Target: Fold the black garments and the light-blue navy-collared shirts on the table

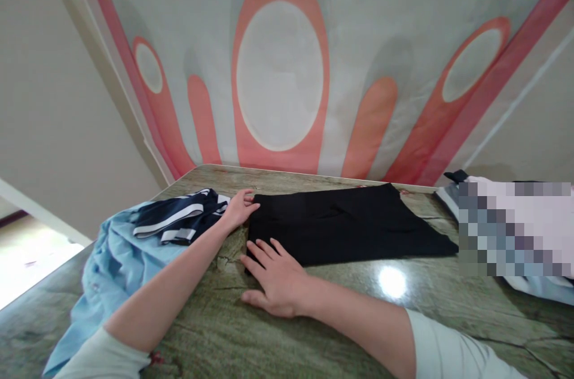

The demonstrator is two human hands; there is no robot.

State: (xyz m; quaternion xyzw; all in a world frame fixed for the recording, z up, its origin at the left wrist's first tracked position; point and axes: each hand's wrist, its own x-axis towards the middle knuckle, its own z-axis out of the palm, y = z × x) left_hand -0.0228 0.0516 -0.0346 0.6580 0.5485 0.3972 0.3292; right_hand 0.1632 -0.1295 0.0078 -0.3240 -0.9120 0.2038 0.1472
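Note:
A black garment (345, 223), shaped like a pair of shorts or trousers folded lengthwise, lies flat on the table with its pointed corner to the right. At its far left corner, my left hand (240, 210) rests with thumb and fingers apart, fingertips touching the edge. My right hand (278, 280) lies palm down at the near left corner, fingers spread, with the fingertips on the black cloth. Some small creases show in the middle of the garment.
Left of my hands, a navy garment with white stripes (179, 220) lies on a crumpled light blue garment (121, 253). A pile of clothes (529, 229), partly pixelated, is at the right. Behind the wood-patterned table (210, 331) hangs a printed sheet (359, 8).

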